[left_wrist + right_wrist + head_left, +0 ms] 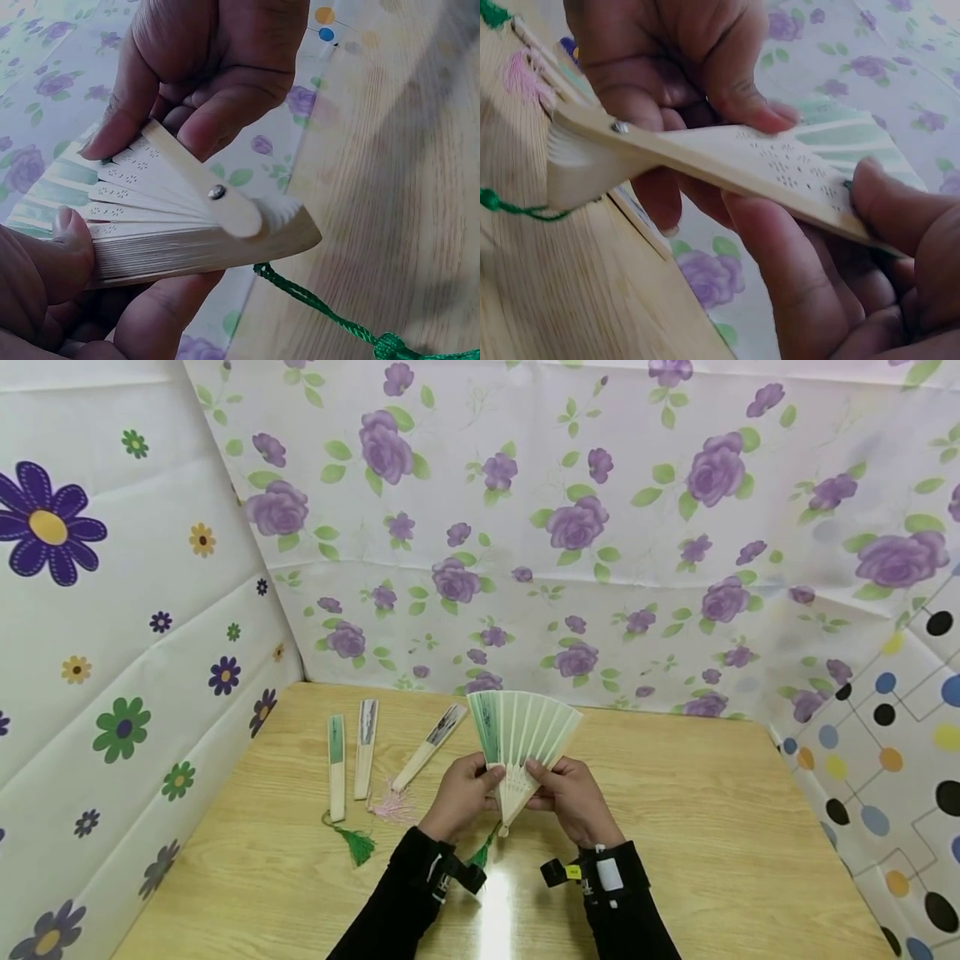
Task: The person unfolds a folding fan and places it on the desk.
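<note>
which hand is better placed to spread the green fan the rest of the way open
Probably the right hand. Its thumb and fingers pinch the outer slat of the partly spread fan on the open side, free to swing it outward. The left hand grips the still-stacked slats near the pivot, so it serves better as the anchor.

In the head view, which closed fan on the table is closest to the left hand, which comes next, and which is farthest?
From the left hand:
1. The fan with the pink tassel, lying slanted, just left of the hand.
2. The middle fan, farther left.
3. The fan with the green tassel, leftmost, nearest the table's left edge.
</note>
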{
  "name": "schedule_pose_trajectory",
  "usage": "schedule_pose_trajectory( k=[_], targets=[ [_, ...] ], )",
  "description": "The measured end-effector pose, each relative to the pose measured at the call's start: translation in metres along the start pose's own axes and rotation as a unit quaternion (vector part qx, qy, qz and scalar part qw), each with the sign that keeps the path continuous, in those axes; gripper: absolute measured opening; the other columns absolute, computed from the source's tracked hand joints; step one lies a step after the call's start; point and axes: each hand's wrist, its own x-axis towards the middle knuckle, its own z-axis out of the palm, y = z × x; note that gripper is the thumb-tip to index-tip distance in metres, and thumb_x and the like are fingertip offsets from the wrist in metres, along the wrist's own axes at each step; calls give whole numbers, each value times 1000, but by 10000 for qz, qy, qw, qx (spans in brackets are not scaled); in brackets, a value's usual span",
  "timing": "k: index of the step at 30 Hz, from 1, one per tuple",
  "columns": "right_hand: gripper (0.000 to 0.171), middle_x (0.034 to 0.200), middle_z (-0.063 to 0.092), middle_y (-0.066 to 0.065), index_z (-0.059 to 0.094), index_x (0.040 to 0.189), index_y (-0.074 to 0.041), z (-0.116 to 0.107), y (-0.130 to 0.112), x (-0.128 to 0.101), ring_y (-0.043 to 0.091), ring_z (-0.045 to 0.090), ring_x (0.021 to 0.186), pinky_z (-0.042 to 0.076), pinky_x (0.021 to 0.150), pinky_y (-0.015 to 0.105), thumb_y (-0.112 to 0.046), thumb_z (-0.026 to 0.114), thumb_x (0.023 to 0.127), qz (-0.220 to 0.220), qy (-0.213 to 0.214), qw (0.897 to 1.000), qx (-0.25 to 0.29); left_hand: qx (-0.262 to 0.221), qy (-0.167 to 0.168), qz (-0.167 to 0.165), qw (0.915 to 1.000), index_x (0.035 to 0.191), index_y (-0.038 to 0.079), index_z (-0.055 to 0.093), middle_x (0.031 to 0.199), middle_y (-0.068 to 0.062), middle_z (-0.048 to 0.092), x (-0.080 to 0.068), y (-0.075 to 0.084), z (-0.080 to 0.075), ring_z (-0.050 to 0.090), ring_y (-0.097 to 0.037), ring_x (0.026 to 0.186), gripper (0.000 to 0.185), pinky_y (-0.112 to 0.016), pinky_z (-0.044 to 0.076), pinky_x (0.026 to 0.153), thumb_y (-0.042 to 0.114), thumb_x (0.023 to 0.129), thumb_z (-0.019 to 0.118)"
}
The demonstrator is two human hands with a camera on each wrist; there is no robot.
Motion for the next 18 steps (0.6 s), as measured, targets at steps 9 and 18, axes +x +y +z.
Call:
schedule_pose_trajectory(
  k=[9,18],
  targets=[
    [37,103,84,0,67,141,15,1,0,-2,13,84,86,73,83,26,-15,61,120,2,24,10000,95,-57,204,32,9998,146,-8,69,124,-25,75,0,1,-4,76,-13,94,34,-36,71,83,10,120,58],
    [36,104,83,-1,67,141,15,0,-2,-2,13,84,91,73,88,28,-14,57,121,-71,-139,9999,49,-191,262,-19,9995,146,-9,67,126,-26,75,0,2,-6,78,-17,101,34,-32,70,82,10,121,56]
  ],
)
